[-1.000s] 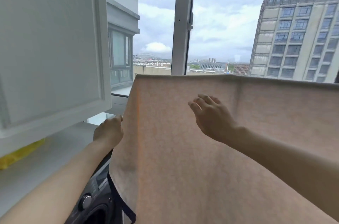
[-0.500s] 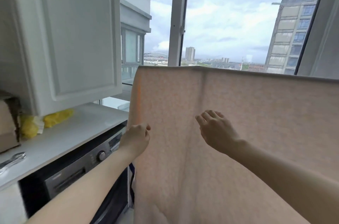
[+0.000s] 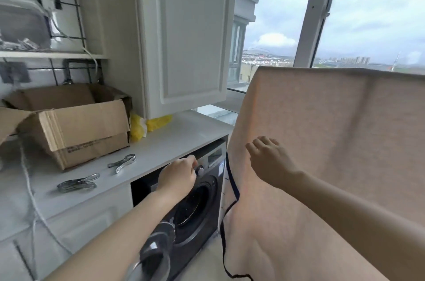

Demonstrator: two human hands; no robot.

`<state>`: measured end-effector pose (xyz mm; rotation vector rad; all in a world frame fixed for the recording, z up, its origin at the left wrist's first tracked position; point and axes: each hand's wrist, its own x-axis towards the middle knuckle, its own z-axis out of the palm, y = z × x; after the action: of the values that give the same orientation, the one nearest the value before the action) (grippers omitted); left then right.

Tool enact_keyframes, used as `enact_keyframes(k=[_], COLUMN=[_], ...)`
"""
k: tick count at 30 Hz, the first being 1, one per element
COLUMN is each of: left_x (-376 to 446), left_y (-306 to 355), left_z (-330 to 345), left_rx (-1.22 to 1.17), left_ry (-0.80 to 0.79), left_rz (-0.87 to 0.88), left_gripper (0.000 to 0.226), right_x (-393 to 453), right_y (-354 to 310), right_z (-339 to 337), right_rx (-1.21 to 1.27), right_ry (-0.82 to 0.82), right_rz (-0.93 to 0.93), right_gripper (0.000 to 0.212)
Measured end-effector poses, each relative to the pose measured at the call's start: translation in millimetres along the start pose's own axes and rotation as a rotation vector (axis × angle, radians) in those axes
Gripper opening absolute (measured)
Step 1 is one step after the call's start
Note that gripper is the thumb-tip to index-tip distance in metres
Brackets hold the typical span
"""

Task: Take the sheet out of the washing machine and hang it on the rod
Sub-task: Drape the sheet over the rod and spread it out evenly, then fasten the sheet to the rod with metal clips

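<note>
The left hand (image 3: 178,176) has left the sheet's (image 3: 322,142) edge and now hangs loosely curled, holding nothing, before the washing machine (image 3: 197,207). The right hand (image 3: 269,158) lies flat on the sheet, which seems already draped over a hidden rod; only smoothing remains.
</note>
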<state>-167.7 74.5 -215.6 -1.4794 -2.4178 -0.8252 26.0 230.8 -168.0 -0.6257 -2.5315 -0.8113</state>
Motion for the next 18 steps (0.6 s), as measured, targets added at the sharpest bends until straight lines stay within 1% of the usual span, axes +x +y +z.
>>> enact_keyframes(k=[4,9,14,16,18], left_x=[5.0,1.2,-4.9,-7.0,-11.0], left_y=[-76.5,-168.1,-248.6,-274.5,-295.6], left_z=[-4.1,-6.4,-10.9,-13.5,-15.2], left_rx=[0.036,0.121,0.249,0.275,0.278], left_ry=[-0.024,-0.095,-0.213,-0.225,-0.223], left_rz=[-0.113,-0.197,-0.269,-0.298,-0.324], left_gripper=[0.026,0.029,0.039,0.041,0.038], right_x=[54.8,110.0,152.9,168.3,183.1], right_y=[-57.1,-127.2,-190.9,-213.1,-234.5], right_z=[27.3,57.9,85.5,95.2,103.9], right_rx=[0.054,0.152,0.234,0.264,0.295], right_ry=[-0.015,-0.030,-0.101,-0.122,-0.142], right_rz=[-0.072,-0.178,-0.280,-0.322,-0.369], right_gripper=[0.025,0.027,0.019,0.016,0.016])
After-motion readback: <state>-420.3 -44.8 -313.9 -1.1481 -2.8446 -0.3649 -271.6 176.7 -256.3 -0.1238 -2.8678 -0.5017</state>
